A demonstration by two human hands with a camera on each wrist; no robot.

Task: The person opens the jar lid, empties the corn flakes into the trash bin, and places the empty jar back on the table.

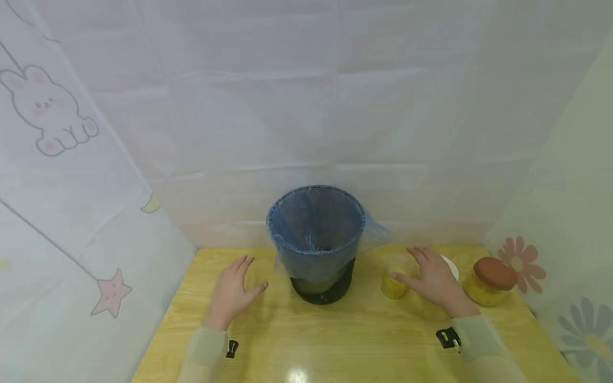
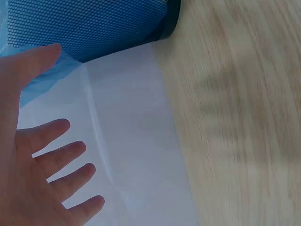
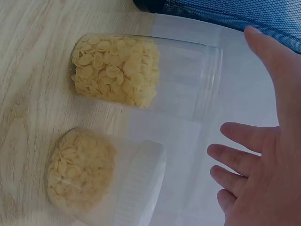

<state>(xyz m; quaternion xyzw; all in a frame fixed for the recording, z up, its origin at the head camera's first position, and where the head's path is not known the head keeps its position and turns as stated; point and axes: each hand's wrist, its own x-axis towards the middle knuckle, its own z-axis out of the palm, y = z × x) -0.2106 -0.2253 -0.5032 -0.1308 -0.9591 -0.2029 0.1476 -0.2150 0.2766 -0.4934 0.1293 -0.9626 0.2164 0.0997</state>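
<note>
A mesh waste bin [image 1: 322,292] lined with a blue plastic bag [image 1: 306,263] stands at the middle back of the table. To its left, my left hand [image 1: 233,291] hovers with fingers spread, holding nothing. On the other side, my right hand [image 1: 433,282] is held in the air with fingers extended, beside a clear jar [image 3: 115,70]. That jar has no lid on and is about half full of yellow flakes. A second jar [image 3: 82,169] of flakes, with a white lid [image 3: 141,183], stands next to it; in the head view my right hand mostly hides it.
A wider jar [image 1: 485,292] of yellow contents with a brown lid [image 1: 495,273] stands at the right end of the wooden table [image 1: 306,338]. Pale printed sheets [image 1: 306,106] hang behind the table and at both sides.
</note>
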